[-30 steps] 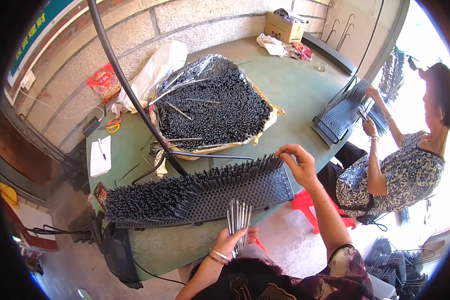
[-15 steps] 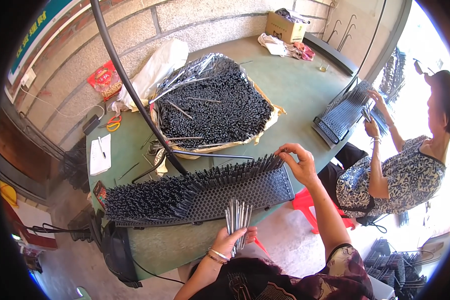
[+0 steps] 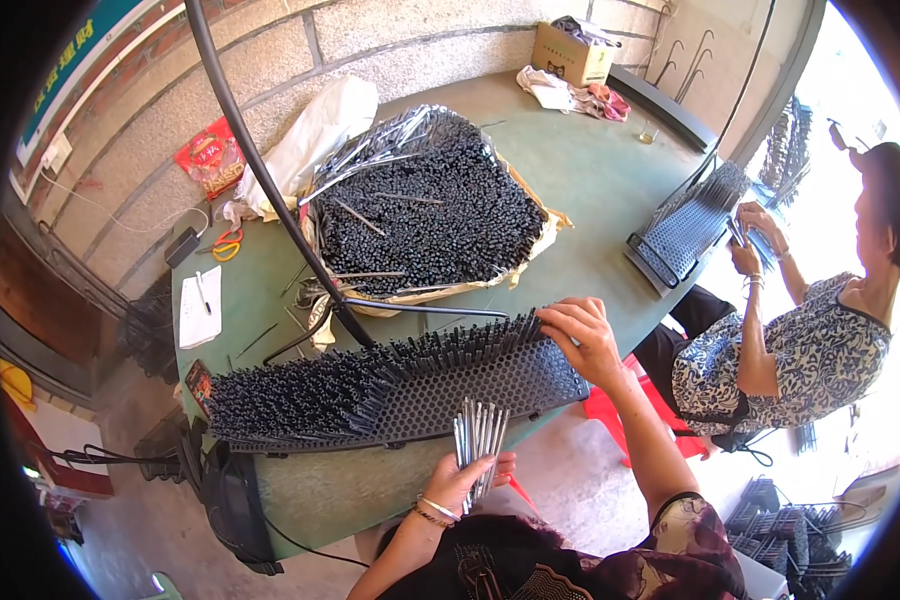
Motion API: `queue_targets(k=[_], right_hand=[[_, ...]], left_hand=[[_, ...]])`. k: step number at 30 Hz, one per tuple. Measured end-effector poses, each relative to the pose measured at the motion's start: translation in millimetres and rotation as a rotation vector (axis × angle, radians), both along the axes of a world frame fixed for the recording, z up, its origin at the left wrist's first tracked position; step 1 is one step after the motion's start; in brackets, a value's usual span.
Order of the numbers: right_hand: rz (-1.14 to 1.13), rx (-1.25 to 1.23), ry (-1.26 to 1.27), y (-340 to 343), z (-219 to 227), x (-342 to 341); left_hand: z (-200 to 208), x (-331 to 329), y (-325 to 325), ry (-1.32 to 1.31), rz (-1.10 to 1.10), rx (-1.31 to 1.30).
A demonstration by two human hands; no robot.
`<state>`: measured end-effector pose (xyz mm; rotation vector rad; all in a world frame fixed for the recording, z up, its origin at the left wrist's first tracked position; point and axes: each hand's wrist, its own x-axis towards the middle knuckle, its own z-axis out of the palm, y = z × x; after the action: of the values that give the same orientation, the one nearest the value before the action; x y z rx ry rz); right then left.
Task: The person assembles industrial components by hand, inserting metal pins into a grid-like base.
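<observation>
My left hand (image 3: pixel 467 480) is closed round a bundle of thin silvery metal rods (image 3: pixel 481 430), held upright before my body. Ahead of it lies a long black perforated rack (image 3: pixel 470 385), its holes open along the front right part. Dark-tipped rods (image 3: pixel 290 405) stand densely in the rack's left part and in a band along its back edge. At the right end of that band my right hand (image 3: pixel 585 338) is pinched, its fingertips on a thin rod among the standing ones. Those fingers partly hide the rod.
A large open pack of dark-tipped rods (image 3: pixel 440 210) lies beyond the rack on the green table (image 3: pixel 590 150). A black curved pole (image 3: pixel 260 170) rises in front of it. Orange scissors (image 3: pixel 227 245) and paper (image 3: pixel 201 310) lie left. At right, a co-worker (image 3: pixel 780 350) handles rods by another rack (image 3: pixel 685 235).
My right hand has shifted slightly left along the back band of rods. My left hand stays put with its bundle. The co-worker's raised hand has come down toward the other one.
</observation>
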<state>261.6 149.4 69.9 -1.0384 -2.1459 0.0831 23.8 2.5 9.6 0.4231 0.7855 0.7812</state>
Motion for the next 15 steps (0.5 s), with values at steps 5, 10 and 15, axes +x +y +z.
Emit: queue_targets(k=[5, 10, 15], right_hand=[[-0.131, 0.116, -0.022, -5, 3, -10], [-0.271, 0.128, 0.026, -11, -4, -18], [-0.375, 0.122, 0.045, -11, -8, -17]], left_hand=[[2, 0, -1, -0.014, 0.011, 0.006], [-6, 0, -3, 0.015, 0.025, -0.024], [-4, 2, -1, -0.004, 0.068, -0.050]])
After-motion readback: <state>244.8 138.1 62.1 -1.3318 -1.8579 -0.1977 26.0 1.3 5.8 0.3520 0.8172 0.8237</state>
